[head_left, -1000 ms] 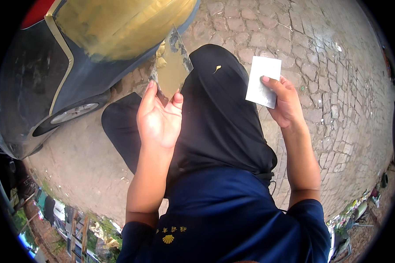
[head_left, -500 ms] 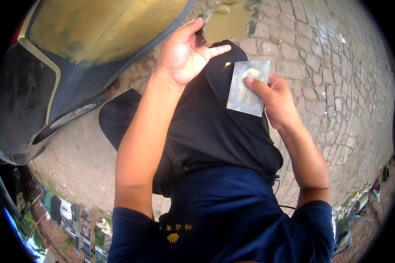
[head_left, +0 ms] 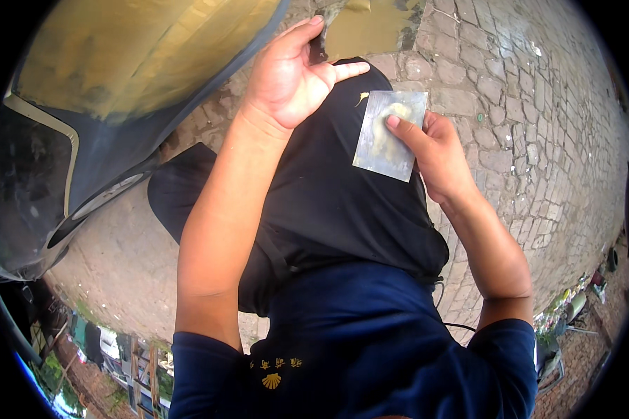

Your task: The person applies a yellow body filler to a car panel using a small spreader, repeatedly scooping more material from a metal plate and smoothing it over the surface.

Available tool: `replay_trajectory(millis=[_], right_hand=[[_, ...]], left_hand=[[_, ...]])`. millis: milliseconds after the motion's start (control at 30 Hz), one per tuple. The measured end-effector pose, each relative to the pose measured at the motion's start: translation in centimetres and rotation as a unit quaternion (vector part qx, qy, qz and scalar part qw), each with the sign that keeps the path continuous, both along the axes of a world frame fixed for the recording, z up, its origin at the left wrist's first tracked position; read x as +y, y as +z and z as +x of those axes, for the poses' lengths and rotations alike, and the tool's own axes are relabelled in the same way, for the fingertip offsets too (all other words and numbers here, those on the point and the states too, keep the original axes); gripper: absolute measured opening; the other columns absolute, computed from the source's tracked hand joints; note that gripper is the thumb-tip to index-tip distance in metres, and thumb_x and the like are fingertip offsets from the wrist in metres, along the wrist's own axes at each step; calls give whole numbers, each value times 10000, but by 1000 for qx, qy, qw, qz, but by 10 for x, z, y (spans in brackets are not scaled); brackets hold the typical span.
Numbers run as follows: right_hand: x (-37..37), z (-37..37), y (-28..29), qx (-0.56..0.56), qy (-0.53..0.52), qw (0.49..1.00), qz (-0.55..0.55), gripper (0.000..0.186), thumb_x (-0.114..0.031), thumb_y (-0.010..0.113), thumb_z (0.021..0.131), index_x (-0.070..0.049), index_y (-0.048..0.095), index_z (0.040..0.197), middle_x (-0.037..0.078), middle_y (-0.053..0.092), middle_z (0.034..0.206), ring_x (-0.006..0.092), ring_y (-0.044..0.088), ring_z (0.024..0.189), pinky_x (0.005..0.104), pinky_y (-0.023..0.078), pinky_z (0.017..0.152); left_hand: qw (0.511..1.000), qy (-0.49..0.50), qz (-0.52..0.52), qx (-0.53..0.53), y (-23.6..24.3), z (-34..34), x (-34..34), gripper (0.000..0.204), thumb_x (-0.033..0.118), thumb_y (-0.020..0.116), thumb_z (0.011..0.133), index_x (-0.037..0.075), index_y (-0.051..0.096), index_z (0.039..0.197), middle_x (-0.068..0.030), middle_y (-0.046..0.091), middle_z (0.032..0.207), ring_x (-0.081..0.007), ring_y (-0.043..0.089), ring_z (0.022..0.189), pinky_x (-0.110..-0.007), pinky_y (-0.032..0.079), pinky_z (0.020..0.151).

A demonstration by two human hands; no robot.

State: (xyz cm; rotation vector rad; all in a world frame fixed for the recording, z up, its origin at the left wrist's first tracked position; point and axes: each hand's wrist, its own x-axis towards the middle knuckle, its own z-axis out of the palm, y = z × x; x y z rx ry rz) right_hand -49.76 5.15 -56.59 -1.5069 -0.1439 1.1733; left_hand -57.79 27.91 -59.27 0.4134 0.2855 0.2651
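In my left hand (head_left: 286, 87) is a flat putty board (head_left: 370, 38) smeared with yellowish-brown body filler, with a thicker lump (head_left: 358, 4) at its far edge. The thumb lies along the board's near left corner, one finger stretches out to the right, and the other fingers are hidden beneath. My right hand (head_left: 437, 153) grips a thin rectangular grey putty spreader (head_left: 388, 150), thumb pressed on its face over a pale yellowish smear. The spreader is held above my right thigh, apart from the board.
At the left stands a car body panel (head_left: 147, 56) coated in yellow filler over dark grey, with a wheel (head_left: 115, 192) below it. A dab of filler (head_left: 363, 98) marks my black trousers (head_left: 328, 195). Stone paving (head_left: 510, 133) spreads to the right.
The car panel has shifted slightly leftward in the view. My right hand and the spreader have moved a little left and up; the grip of both hands is unchanged.
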Motion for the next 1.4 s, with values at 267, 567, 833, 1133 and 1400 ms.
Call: replay_trajectory(millis=[267, 567, 833, 1133, 1400], right_hand=[[4, 0, -1, -38, -10, 999, -7, 269, -157, 677, 1015, 103, 674, 1085, 111, 760, 960, 131, 720, 825, 299, 580, 737], [4, 8, -6, -86, -25, 996, 6, 279, -162, 693, 1004, 115, 654, 1018, 117, 743, 899, 125, 699, 751, 292, 566, 651], [22, 29, -3, -155, -59, 986, 23, 272, -180, 682, 1026, 87, 658, 1071, 95, 746, 942, 119, 703, 813, 279, 570, 724], [-38, 99, 41, -358, -168, 880, 262, 232, -143, 607, 1087, 34, 639, 1234, 98, 732, 1157, 152, 697, 1034, 305, 539, 949], [-58, 69, 44, -364, -119, 887, 260, 242, -184, 652, 1072, 29, 643, 1187, 104, 755, 1074, 135, 710, 959, 286, 561, 866]], left_hand=[[1000, 23, -3, -17, 2, 4, -7, 272, 157, 593, 1056, 16, 648, 1282, -114, 705, 1313, -331, 645, 1270, -749, 319, 1163], [999, 10, 11, -39, -3, 16, -11, 330, 137, 548, 1072, 42, 597, 1385, -96, 657, 1419, -350, 552, 1405, -752, 266, 1206], [998, 51, -3, -39, 6, 21, -16, 314, 116, 553, 1065, 29, 601, 1363, -89, 706, 1331, -326, 633, 1307, -744, 243, 1220], [994, 77, -12, -77, 29, -38, -4, 304, 132, 531, 1078, 19, 599, 1352, -107, 649, 1427, -331, 548, 1403, -686, 246, 1249], [985, 169, 39, 10, 60, -96, -48, 308, 111, 485, 1091, -32, 598, 1339, -123, 727, 1278, -268, 673, 1193, -717, 215, 1261]])
